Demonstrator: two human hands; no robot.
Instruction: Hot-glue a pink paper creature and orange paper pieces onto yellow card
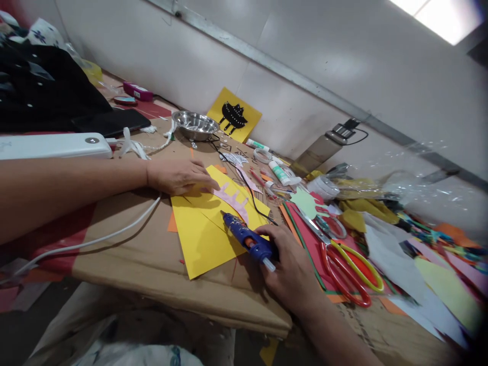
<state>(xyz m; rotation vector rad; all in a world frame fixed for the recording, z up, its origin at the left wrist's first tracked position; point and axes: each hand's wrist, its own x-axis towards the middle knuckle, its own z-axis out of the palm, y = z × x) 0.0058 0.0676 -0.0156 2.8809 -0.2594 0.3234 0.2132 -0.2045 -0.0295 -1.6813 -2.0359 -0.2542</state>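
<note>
My right hand (292,267) is wrapped round a blue glue gun (247,238), with a clear glue stick poking out of its back end. The nozzle points left, over a folded yellow sheet of paper (206,249). On that sheet lies a pink paper cutout (232,200) with a jagged edge. My left hand (181,175) rests flat at the sheet's far left edge, its fingers stretched out and the fingertips by the cutout's left end. The glue gun's black cord runs back past the cutout.
Large scissors (343,259) with red and yellow handles lie at right on coloured paper. A steel bowl (195,124) and a yellow card (238,114) with a black cutout stand behind. A metal bottle (322,150) leans by the wall. A white cable (125,229) crosses the left side.
</note>
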